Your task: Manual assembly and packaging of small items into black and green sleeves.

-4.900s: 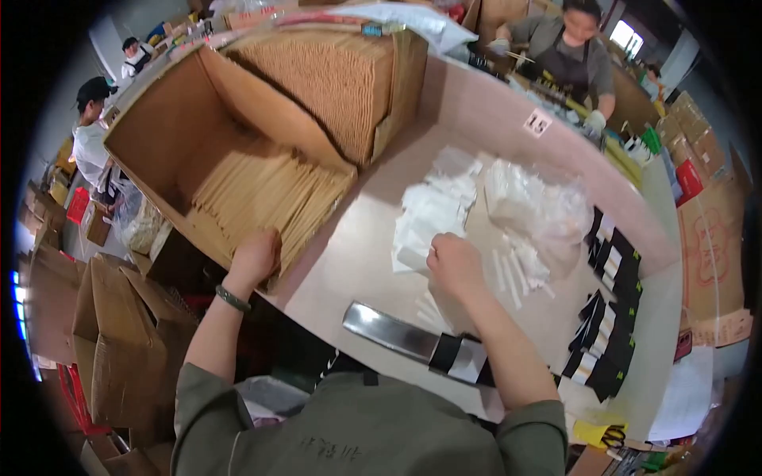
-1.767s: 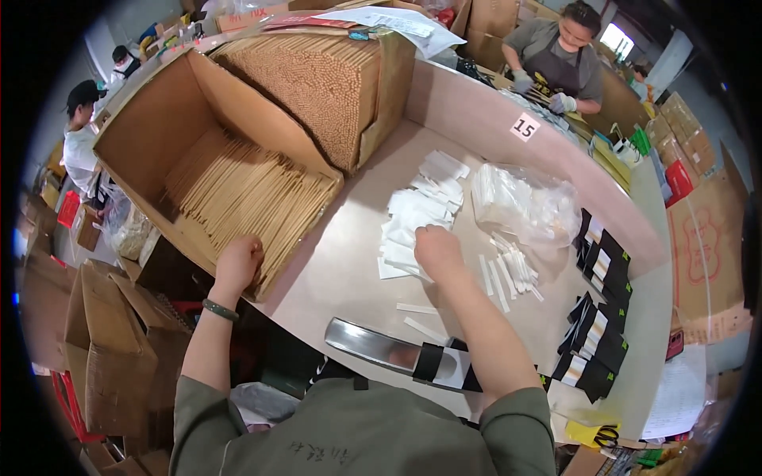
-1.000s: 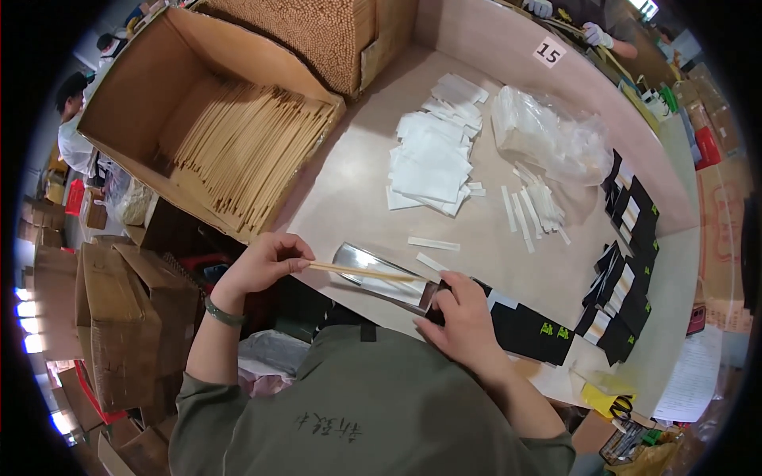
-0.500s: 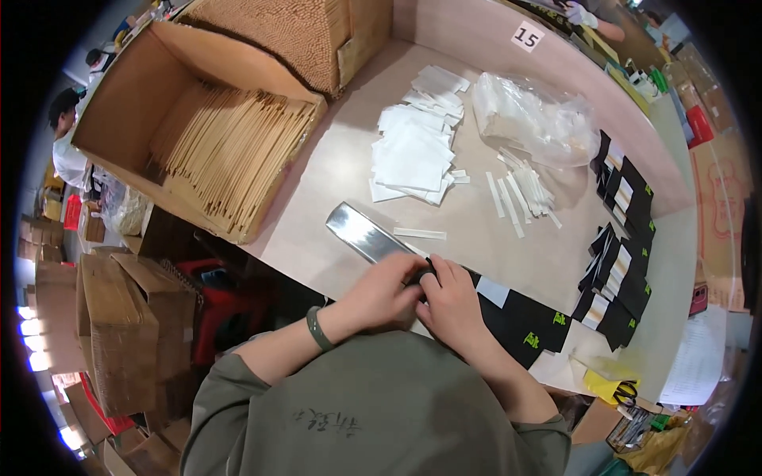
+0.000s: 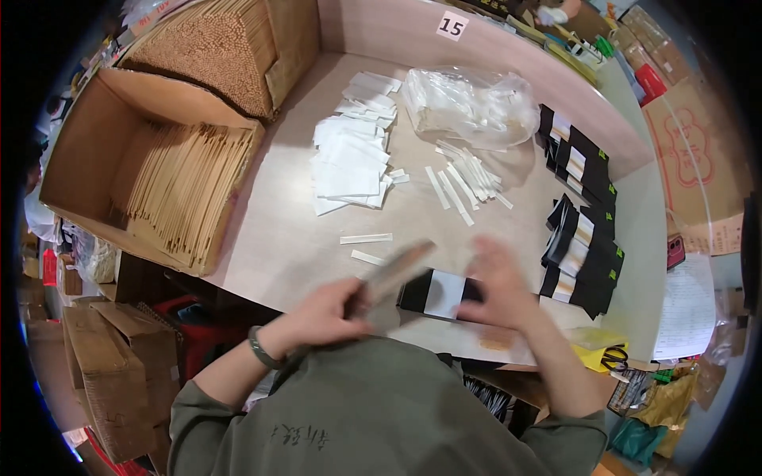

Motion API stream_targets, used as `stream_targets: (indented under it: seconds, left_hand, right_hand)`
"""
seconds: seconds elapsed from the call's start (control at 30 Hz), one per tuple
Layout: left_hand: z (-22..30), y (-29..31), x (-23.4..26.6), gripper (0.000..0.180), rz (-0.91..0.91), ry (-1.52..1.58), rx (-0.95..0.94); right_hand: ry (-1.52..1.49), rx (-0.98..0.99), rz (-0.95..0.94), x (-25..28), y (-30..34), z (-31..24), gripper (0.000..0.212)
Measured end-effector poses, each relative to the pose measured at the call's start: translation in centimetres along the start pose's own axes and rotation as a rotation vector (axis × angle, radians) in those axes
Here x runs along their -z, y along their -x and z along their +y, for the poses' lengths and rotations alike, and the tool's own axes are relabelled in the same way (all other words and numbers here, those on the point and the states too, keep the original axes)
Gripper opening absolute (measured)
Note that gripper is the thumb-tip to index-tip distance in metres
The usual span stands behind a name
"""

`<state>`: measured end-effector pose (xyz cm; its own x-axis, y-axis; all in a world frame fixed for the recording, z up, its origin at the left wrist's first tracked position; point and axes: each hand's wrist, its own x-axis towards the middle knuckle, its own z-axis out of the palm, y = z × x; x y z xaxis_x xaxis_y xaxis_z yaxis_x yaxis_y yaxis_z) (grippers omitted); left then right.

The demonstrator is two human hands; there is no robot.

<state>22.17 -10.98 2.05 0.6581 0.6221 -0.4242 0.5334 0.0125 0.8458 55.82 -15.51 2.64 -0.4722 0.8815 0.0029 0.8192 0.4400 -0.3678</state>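
My left hand (image 5: 325,311), blurred by motion, is closed round one end of a long flat metal piece (image 5: 401,268). The piece is tilted up over the near edge of the table. My right hand (image 5: 504,285) is also blurred, with its thumb apart from the fingers. Just below and left of it lies a flat black folded piece (image 5: 413,292) with a white paper band (image 5: 446,293) round it. Part of the black piece is hidden by the right hand. Two narrow white strips (image 5: 366,238) lie beyond the metal piece.
A pile of white paper pieces (image 5: 349,163), loose narrow strips (image 5: 468,181) and a clear plastic bag (image 5: 468,107) lie further back. Banded black pieces (image 5: 583,254) are stacked at the right. At the left stands a carton (image 5: 230,198) of thin sticks, with another carton behind.
The metal piece has been lifted off the table in my left hand. My hands have moved apart, the right one going rightward. The whole view has shifted.
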Motion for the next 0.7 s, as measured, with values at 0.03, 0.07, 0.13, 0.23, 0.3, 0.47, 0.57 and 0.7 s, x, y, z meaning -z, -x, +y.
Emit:
stream_targets:
  seconds: [0.03,0.07,0.13,0.23,0.3,0.47,0.57,0.7]
  left_hand:
    - [-0.6,-0.7,-1.9,0.049,-0.076,0.03,-0.215]
    - [0.7,-1.7,-2.7,0.051,-0.316,0.104,-0.241]
    - [1.3,-2.0,-4.0,0.05,-0.281,0.035,-0.364]
    - [-0.6,-1.3,-2.1,0.048,-0.046,-0.03,-0.059]
    - [-2.3,-0.7,-1.3,0.049,0.291,-0.25,0.078]
    - [-3.6,-0.3,-0.9,0.06,0.429,-0.444,-0.088]
    - [-3.6,0.4,1.0,0.067,0.271,-0.576,-0.158]
    - [-2.9,-0.9,2.2,0.074,0.118,-0.588,-0.244]
  right_hand:
    - [-0.198,-0.042,-0.016,-2.3,-0.5,-2.3,0.052]
    - [-0.552,-0.275,-0.075,-5.2,-1.4,-2.7,0.043]
    - [-0.102,0.13,0.054,-5.8,-3.3,-4.3,0.033]
    - [0.05,-0.018,0.095,-4.3,-3.6,-6.4,0.032]
    - [-0.094,-0.287,0.178,-4.3,-3.4,-8.0,0.031]
    - [-0.126,-0.516,0.001,-6.5,-5.1,-8.0,0.026]
    - [-0.226,-0.521,0.066,-6.6,-5.7,-7.2,0.022]
    - [-0.426,-0.532,-0.063,-7.1,-8.0,-9.5,0.023]
